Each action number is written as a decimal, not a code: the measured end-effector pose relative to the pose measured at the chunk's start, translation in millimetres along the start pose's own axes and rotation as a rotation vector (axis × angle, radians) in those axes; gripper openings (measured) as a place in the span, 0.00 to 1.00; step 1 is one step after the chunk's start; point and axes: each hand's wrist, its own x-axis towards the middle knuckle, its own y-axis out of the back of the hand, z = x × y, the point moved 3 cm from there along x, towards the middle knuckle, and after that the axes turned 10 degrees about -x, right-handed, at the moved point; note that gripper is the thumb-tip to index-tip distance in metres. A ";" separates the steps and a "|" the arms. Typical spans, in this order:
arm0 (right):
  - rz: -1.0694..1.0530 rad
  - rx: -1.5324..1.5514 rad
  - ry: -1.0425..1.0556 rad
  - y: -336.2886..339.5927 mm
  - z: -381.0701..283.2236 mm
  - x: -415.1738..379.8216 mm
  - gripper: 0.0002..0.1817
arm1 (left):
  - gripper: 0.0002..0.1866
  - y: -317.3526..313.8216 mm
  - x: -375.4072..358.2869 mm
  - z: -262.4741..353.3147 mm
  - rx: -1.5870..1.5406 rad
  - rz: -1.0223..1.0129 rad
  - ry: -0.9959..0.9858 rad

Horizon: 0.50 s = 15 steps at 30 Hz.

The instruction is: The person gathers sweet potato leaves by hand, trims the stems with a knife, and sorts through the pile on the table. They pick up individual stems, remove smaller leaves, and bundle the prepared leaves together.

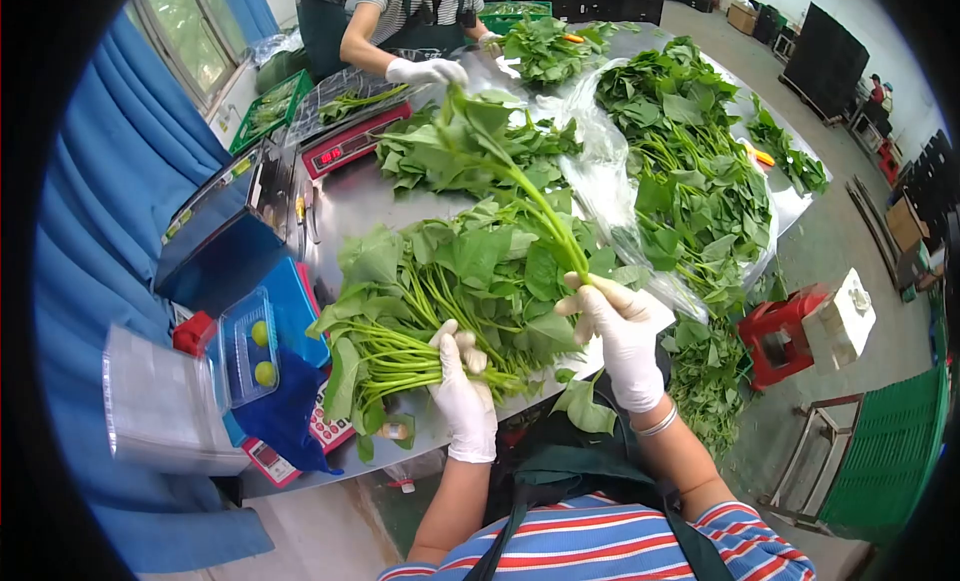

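Both of my hands wear white gloves. My right hand (622, 336) pinches the stem ends of a few sweet potato leaf stalks (535, 201), raised over the table with their leaves pointing away and left. My left hand (462, 396) is closed around the stems of a bunch of leafy greens (400, 356) near the table's front edge. More leaves (490, 256) lie just beyond that bunch. A single leaf (585, 406) hangs below my right hand, close to the dark apron (600, 471).
Heaped greens (690, 151) and clear plastic sheeting (595, 131) cover the right side. A red scale (350, 146), a blue tray (290, 311) and a clear box (245, 341) stand left. A co-worker's gloved hand (425, 73) is across the table. A red stool (780, 336) stands right.
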 end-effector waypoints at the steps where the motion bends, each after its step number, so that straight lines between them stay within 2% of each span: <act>1: 0.004 0.039 -0.015 -2.3 5.2 -2.2 0.14 | 0.10 -1.3 -1.7 3.3 -0.010 -0.025 -0.007; 2: 0.005 0.079 -0.031 -5.8 10.2 -4.7 0.14 | 0.10 -4.3 -5.6 6.4 -0.009 -0.028 -0.011; 4: 0.030 0.098 0.073 -14.7 17.9 -11.2 0.14 | 0.08 -16.2 -15.1 11.8 0.005 -0.114 -0.052; 6: 0.015 0.061 0.042 -19.7 25.9 -13.8 0.13 | 0.09 -26.1 -21.7 12.2 -0.003 -0.173 -0.090; 8: 0.056 -0.410 0.456 -26.4 22.7 -19.8 0.13 | 0.11 -43.9 -30.7 17.2 0.071 -0.134 -0.098; 10: 0.069 -0.600 0.731 -33.4 16.4 -22.2 0.14 | 0.13 -45.5 -34.1 18.9 0.030 -0.193 -0.081; 12: -0.012 -0.630 0.721 -33.9 17.6 -25.1 0.15 | 0.12 -48.6 -34.1 16.9 0.052 -0.129 -0.018; 13: -0.011 -0.628 0.724 -32.0 15.2 -22.9 0.15 | 0.11 -45.5 -32.7 18.2 0.091 -0.171 -0.022; 14: -0.103 -0.559 0.689 -30.5 12.9 -20.5 0.16 | 0.11 -40.2 -28.6 21.3 0.095 -0.169 -0.020; 15: -0.193 -0.490 0.651 -28.4 9.9 -18.0 0.17 | 0.11 -37.2 -24.7 23.1 0.106 -0.259 0.047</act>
